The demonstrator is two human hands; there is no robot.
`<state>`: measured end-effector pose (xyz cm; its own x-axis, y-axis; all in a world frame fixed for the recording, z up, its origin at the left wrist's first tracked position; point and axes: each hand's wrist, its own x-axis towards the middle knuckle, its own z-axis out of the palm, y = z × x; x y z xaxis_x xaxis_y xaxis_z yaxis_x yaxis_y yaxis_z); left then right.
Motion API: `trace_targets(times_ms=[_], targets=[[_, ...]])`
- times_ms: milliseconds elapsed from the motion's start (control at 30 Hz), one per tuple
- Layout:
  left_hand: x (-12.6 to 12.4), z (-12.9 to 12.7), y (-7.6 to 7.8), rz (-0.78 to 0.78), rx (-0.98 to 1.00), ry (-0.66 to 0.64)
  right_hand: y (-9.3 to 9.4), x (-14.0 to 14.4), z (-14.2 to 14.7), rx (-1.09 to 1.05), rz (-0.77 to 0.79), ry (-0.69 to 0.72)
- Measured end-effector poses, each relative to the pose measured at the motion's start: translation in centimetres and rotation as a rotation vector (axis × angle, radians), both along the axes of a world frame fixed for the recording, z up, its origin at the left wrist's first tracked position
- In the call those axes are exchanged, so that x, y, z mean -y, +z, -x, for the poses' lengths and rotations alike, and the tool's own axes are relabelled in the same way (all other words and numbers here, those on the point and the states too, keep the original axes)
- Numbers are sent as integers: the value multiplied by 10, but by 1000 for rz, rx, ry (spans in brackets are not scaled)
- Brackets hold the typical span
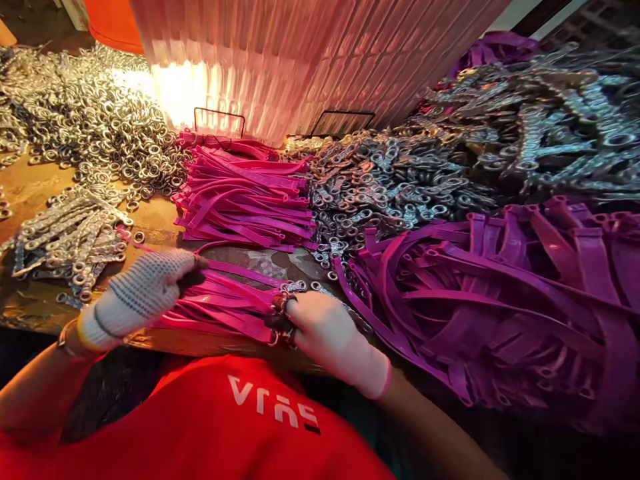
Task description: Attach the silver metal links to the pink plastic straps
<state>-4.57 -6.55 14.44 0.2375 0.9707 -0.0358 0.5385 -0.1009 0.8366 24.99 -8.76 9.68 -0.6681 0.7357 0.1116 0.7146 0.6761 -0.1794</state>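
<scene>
My left hand point(145, 290), in a dotted white glove with dark bare fingertips, is closed at the left end of a pink strap point(243, 271). This strap runs rightward toward my other hand. Closed in a pinch, my right hand point(327, 327) wears a white glove and grips a small metal ring link point(286, 301) near the strap's right end. The exact contact under the fingers is hidden. Between and below both hands lies a bundle of pink straps point(220, 310) near the table's front edge, with a ring point(273, 339) at its right end.
A stack of pink straps point(245, 200) lies behind my hands. Metal ring links form heaps at left point(110, 113) and right point(390, 173), with a smaller link pile point(75, 240) by my left hand. Purple straps point(500, 280) fill the right. Corrugated translucent sheets point(310, 60) stand behind.
</scene>
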Motion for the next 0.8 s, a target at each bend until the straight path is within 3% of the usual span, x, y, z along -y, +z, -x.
trace_targets(times_ms=[100, 200, 267, 400, 533, 733, 800], targets=[[-6, -3, -9, 114, 39, 73, -13, -25, -23, 45, 49, -180], [-9, -26, -25, 477, 454, 238, -29, -56, -38, 260, -5, -434], [-13, -42, -34, 736, 769, 296, -39, -73, -38, 400, -23, -515], [-25, -63, -42, 1092, 1076, 255, -52, -85, -28, 444, -54, -591], [-24, -72, -44, 1093, 1045, 256, -50, -87, -22, 464, 2, -674], [-19, -78, -55, 1022, 973, 175, -32, -91, -23, 465, 277, -790], [-18, -74, -59, 1080, 1030, 115, -22, -85, -28, 483, 251, -785]])
